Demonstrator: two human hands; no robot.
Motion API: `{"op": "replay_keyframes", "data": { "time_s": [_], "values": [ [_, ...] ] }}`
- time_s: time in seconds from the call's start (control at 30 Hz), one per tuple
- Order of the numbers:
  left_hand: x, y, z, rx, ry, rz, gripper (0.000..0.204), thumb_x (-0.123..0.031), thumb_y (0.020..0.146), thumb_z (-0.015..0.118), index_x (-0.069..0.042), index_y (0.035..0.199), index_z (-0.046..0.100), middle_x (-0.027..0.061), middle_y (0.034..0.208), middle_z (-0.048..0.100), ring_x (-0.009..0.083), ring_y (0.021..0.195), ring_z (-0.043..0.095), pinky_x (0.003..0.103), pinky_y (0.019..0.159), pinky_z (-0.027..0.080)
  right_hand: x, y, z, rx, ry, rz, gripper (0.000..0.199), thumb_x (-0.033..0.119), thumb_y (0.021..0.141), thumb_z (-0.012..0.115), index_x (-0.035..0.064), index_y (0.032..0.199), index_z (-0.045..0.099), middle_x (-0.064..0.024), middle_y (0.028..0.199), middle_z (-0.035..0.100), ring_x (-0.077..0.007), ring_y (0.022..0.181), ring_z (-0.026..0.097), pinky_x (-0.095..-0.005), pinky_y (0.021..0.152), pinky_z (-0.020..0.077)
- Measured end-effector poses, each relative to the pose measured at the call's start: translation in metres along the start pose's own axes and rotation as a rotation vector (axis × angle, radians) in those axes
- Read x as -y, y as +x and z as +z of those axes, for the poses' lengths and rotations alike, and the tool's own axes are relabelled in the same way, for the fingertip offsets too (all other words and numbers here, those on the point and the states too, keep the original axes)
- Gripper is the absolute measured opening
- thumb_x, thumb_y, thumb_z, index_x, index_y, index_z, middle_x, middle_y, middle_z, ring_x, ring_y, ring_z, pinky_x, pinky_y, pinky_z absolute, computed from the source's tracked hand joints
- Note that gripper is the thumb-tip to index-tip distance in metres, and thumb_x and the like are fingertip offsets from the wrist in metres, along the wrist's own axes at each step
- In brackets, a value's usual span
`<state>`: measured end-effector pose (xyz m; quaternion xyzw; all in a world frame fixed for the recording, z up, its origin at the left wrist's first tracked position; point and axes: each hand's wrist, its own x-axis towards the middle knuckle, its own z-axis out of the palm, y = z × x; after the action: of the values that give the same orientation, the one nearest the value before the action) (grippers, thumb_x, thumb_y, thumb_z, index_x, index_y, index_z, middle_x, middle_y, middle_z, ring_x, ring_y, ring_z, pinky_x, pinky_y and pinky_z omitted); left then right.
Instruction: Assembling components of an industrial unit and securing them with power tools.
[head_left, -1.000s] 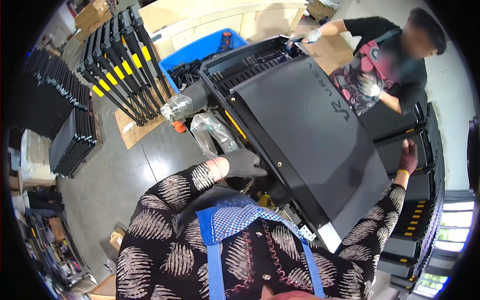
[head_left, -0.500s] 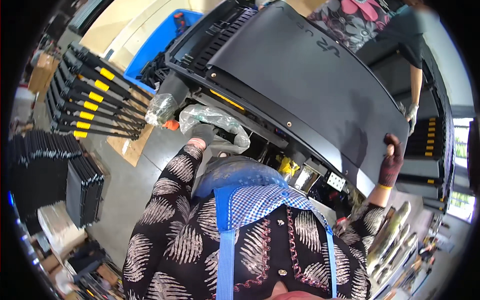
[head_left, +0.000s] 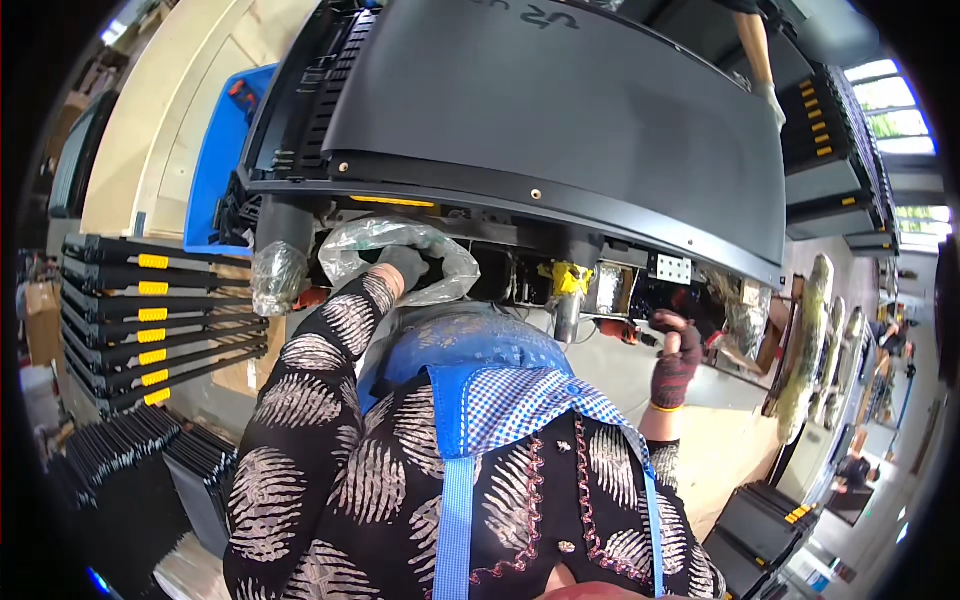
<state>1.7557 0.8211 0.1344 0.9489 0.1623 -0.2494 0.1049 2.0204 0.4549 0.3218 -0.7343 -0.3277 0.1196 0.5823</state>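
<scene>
My left hand (head_left: pixel 408 264), in a grey glove, reaches into a clear plastic bag (head_left: pixel 455 268) hanging open below the panel's near edge. The bag and the hand's own back hide its fingers. My right hand (head_left: pixel 677 360), in a dark red glove with bare fingertips, is raised below the bench, apart from the panel. Its fingers are curled in; whatever they hold, if anything, is too small to make out. A large dark grey panel (head_left: pixel 560 110) with brass-coloured fittings along its near edge lies on the black frame (head_left: pixel 300 110) in front of me.
A blue bin (head_left: pixel 215 165) with black parts stands left of the frame. Black bars with yellow labels (head_left: pixel 150 315) are stacked at the left. A red-and-black power tool (head_left: pixel 620 330) sits under the bench. Another person's gloved hand (head_left: pixel 772 105) is at the panel's far right.
My right hand has come away from the panel's right end, down and to the left. The view has turned, so the panel now lies more level. My left hand stays at the bag.
</scene>
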Motion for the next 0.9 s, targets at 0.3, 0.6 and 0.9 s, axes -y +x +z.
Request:
{"op": "replay_keyframes", "data": {
  "time_s": [0.3,0.6,0.9],
  "values": [
    [0.031,-0.007,-0.018,0.135,-0.203,0.001,0.025,-0.027,0.086,0.053,-0.014,0.099,0.069,0.0088,0.108,0.065,0.0274,0.103,0.060,0.040,0.084,0.049,-0.061,-0.074,0.035,0.040,0.118,0.290,0.018,0.016,0.092,0.055,0.0011,0.098,0.063,-0.0068,0.095,0.065,-0.0140,0.083,0.062,-0.0255,0.067,0.0481],
    [0.054,-0.038,-0.005,0.108,-1.587,-0.114,0.022,-0.006,0.090,0.051,-0.004,0.110,0.062,0.0083,0.106,0.063,0.0195,0.098,0.061,0.030,0.085,0.051,-0.211,-0.108,0.047,-0.190,0.481,0.804,0.013,0.016,0.092,0.055,0.0048,0.097,0.061,-0.0071,0.084,0.064,-0.0162,0.067,0.061,-0.0274,0.060,0.0480],
    [0.054,-0.065,-0.002,0.063,-2.132,0.096,0.026,-0.012,0.094,0.051,-0.002,0.117,0.055,0.0095,0.112,0.060,0.0213,0.108,0.056,0.034,0.099,0.044,-0.247,-0.072,0.032,-0.313,-0.308,1.215,0.044,0.034,0.078,0.069,0.0128,0.113,0.055,-0.0122,0.094,0.063,-0.0210,0.075,0.062,-0.0326,0.066,0.0504]
  ]
}}
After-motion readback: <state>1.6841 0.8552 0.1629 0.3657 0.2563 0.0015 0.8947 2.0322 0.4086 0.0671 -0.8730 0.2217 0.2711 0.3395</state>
